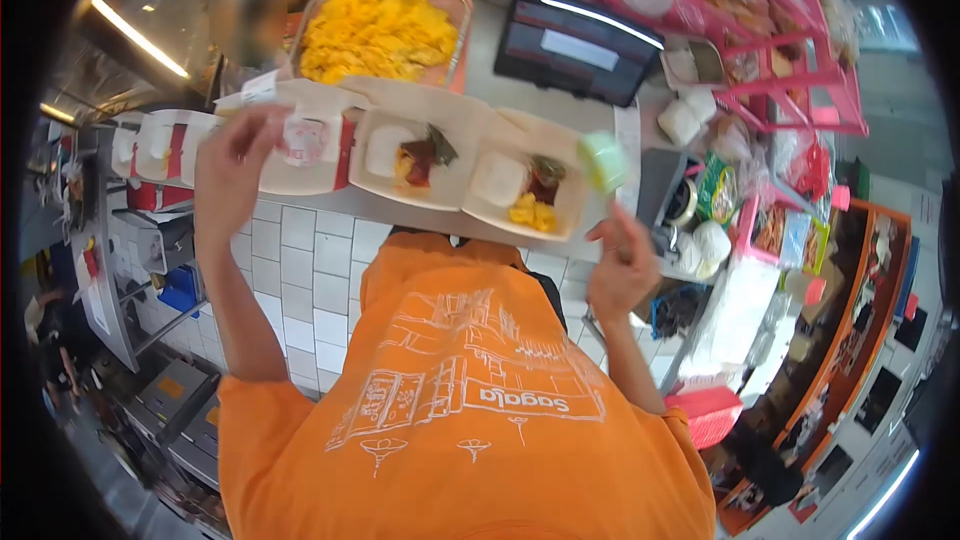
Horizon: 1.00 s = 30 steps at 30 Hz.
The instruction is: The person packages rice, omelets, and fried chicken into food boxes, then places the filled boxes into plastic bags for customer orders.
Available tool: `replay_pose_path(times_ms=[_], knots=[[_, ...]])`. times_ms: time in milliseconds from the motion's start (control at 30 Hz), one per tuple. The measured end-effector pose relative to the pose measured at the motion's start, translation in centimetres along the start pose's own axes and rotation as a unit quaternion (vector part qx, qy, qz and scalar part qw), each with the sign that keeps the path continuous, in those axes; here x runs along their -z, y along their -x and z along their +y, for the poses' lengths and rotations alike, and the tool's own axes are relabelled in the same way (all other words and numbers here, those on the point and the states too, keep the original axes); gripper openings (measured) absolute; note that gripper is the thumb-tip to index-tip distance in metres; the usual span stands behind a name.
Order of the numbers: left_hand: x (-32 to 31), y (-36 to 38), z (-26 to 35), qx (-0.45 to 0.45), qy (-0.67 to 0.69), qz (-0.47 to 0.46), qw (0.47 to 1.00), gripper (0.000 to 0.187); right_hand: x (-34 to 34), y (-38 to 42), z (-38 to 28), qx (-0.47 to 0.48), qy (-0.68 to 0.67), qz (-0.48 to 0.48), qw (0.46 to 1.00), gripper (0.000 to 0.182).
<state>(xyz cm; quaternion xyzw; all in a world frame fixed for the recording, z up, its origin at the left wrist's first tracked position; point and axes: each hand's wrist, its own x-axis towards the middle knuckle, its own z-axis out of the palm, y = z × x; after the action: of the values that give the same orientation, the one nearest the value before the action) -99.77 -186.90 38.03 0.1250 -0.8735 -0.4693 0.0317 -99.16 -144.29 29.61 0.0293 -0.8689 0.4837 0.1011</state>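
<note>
My right hand (622,258) is closed around the handle of a pale green scoop (602,162), blurred, held beside the right-hand takeaway box. That open box (480,202) holds white rice, dark sauced food, a green leaf and yellow scrambled egg. The middle box (370,180) has rice, dark food and a leaf. In my left hand (240,155), a small white slip (260,88) appears pinched at the fingertips, above the left box (285,178), where a round red-and-white printed piece (305,140) lies. Behind the boxes sits a metal tray (466,15) heaped with scrambled egg (378,35).
A black tablet (578,44) stands on the counter behind the right box. Pink racks (790,90) with bagged goods rise at the right. More boxes (160,145) line the left. White tiled floor (298,250) shows below the counter.
</note>
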Motion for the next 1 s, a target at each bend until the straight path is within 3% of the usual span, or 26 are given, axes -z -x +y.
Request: replay_pose_path(times_ms=[67,133,200,267,367,467,567,700,800,1000], knots=[[1.5,-6.2,-0.7,-0.08,-0.017,-0.012,0.997,0.024,-1.8,-7.7,-4.4,0.15,0.021,-0.032,0.988,0.034],[1.7,-13.2,-1.8,-0.11,-0.137,-0.084,0.981,0.022,-5.8,-14.9,-7.5,0.176,0.051,-0.187,0.965,0.033],[0.3,-18.3,-4.1,-0.161,-0.288,-0.136,0.934,0.025,-13.5,-20.3,-5.5,0.248,0.054,-0.313,0.915,0.034],[-1.1,-22.8,-9.2,-0.314,-0.345,-0.067,0.882,0.027,-20.0,-22.1,-4.3,0.371,0.174,-0.343,0.845,0.028],[-1.3,-30.6,-15.1,-0.357,-0.413,-0.059,0.836,0.022,-24.5,-21.2,-5.4,0.333,0.357,-0.444,0.752,0.02],[-2.3,-34.0,-16.1,-0.209,-0.496,-0.171,0.826,0.035,-25.5,-20.7,-4.8,0.325,0.336,-0.486,0.738,0.018],[-3.2,-35.7,-17.1,-0.17,-0.509,-0.251,0.806,0.027,-25.5,-20.2,-3.2,0.272,0.282,-0.477,0.787,0.011],[-3.1,-34.0,-16.9,-0.219,-0.524,-0.22,0.793,0.021,-24.1,-18.2,-2.7,0.263,0.159,-0.48,0.822,0.028],[-3.4,-34.4,-16.6,-0.199,-0.524,-0.236,0.794,0.022,-23.3,-19.4,-6.2,0.151,0.255,-0.546,0.783,0.037],[-3.1,-33.9,-16.2,-0.21,-0.513,-0.236,0.798,0.018,-25.7,-22.9,-4.2,0.23,0.223,-0.449,0.834,0.036]])
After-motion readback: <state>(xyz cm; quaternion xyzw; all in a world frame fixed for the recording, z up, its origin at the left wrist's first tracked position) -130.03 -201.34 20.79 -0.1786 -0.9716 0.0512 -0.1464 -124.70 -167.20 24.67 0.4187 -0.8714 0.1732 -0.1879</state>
